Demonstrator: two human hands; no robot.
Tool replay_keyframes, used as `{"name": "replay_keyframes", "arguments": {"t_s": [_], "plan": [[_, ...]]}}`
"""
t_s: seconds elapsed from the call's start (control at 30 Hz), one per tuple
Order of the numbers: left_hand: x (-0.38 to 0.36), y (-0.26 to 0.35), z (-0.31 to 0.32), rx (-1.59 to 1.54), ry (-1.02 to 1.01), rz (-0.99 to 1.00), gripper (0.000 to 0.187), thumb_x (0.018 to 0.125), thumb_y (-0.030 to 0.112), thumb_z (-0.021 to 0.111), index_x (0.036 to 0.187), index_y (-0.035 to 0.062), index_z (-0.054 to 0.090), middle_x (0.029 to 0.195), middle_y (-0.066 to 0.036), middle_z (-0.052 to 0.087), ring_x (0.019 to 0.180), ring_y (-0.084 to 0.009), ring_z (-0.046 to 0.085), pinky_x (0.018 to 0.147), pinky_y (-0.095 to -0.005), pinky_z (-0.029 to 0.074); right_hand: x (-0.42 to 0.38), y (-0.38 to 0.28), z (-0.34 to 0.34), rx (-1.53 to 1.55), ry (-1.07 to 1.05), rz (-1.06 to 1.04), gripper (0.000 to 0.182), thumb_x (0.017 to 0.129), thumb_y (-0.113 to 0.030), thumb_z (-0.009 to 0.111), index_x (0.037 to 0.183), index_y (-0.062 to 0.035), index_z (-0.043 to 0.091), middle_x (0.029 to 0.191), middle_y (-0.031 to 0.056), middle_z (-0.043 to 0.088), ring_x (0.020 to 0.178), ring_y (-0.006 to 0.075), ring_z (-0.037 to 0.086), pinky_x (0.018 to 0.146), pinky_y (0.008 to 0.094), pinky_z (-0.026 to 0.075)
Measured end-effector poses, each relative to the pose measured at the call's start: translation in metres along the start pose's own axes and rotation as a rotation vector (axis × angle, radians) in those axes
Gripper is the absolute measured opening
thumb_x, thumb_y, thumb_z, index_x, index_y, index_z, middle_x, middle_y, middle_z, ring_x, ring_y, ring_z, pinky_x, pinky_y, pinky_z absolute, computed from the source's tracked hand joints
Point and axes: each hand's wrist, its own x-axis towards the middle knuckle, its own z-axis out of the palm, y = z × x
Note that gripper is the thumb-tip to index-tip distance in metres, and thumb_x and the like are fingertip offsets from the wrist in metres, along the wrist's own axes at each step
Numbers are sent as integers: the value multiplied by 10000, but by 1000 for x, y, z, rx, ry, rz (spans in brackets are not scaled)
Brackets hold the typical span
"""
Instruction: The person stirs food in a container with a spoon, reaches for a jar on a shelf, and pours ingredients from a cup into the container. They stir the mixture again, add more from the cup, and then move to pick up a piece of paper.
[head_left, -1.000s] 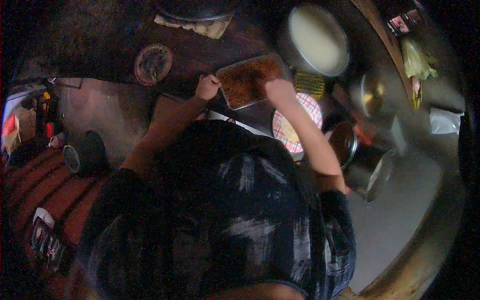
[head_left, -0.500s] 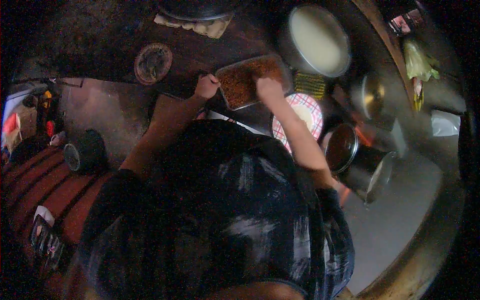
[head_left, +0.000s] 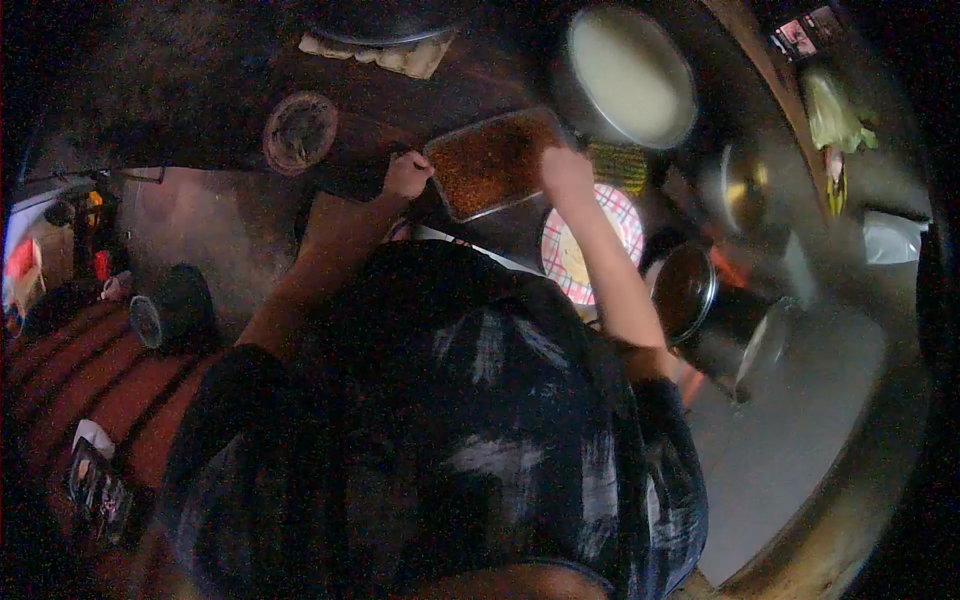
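Note:
A shallow rectangular tray [head_left: 478, 214] filled with reddish-brown, crumbly food [head_left: 490, 165] lies in front of me on the dark table. My left hand [head_left: 408, 175] is closed at the tray's left edge, with the thumb toward the rim. At the opposite end, my right hand [head_left: 567, 175] is closed over the right edge of the tray; its fingertips are hidden, and whatever they hold does not show. Just below the right hand, partly covered by my forearm, is a red-and-white checked plate [head_left: 556, 240] with something pale on it.
A large metal pot of whitish liquid [head_left: 630, 75] stands at back right, beside a yellow-green striped mat [head_left: 618, 165]. Farther right are a lidded dark pot [head_left: 685, 290] and a shiny pan [head_left: 745, 190]. A round basket-like dish [head_left: 300, 133] sits at back left.
My right hand has moved right, from above the food to the tray's right edge, uncovering more of the food. The left hand stays at the left edge. The view has shifted slightly.

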Motion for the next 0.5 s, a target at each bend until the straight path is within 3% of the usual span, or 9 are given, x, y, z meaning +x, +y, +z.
{"name": "replay_keyframes", "arguments": {"t_s": [0.07, 0.2, 0.27, 0.37, 0.4, 0.47, 0.5], "plan": [[-2, -1, -1, 6, -17, -48, 174, 682, 177, 620, 737, 37, 533, 810, -114, 559, 768, -267, 542, 673, -338, 426, 11, 5, 29, 29, 5, -11, 180, 717, -109, 414, 667, -31, 567, 718, 170, 582, 661, 302, 582, 584, 386, 468], [4, -20, 6, 5, -17, -24, 168, 678, 175, 622, 738, 41, 539, 788, -106, 563, 769, -263, 544, 685, -339, 422, 11, -1, 44, 51, -59, 4, 213, 741, -139, 392, 729, -44, 583, 735, 172, 584, 685, 311, 588, 598, 395, 481], [17, -66, 23, -206, -19, 216, 161, 672, 175, 626, 706, 42, 541, 754, -97, 566, 776, -246, 545, 682, -337, 422, 4, -8, 36, 41, -99, -10, 211, 742, -137, 393, 742, -44, 582, 738, 171, 584, 689, 311, 587, 602, 394, 480], [-8, 8, -5, 23, 68, 55, 148, 663, 164, 631, 676, 45, 544, 707, -95, 570, 731, -246, 555, 660, -341, 431, -12, -10, 25, 33, -108, -52, 205, 739, -132, 400, 741, -39, 582, 732, 169, 584, 681, 311, 588, 600, 393, 479], [-7, 1, -4, 22, 69, 55, 148, 663, 164, 631, 676, 45, 544, 707, -95, 570, 731, -246, 555, 660, -341, 431, -16, -10, 21, 38, -84, -83, 200, 735, -129, 407, 727, -34, 583, 722, 169, 584, 669, 312, 588, 594, 394, 479], [3, -33, 9, 75, 182, 287, 226, 598, 216, 698, 716, 118, 532, 675, -45, 559, 609, -206, 529, 562, -334, 437, -17, -7, -1, 40, -65, -55, 190, 731, -112, 407, 721, -35, 581, 711, 172, 582, 669, 312, 583, 602, 398, 470], [7, -49, 17, 77, 188, 289, 226, 598, 216, 698, 716, 118, 532, 675, -45, 559, 609, -206, 529, 562, -334, 437, -18, -3, -8, 43, -45, -29, 182, 726, -96, 407, 716, -37, 579, 700, 176, 580, 669, 312, 578, 610, 402, 461]]}}
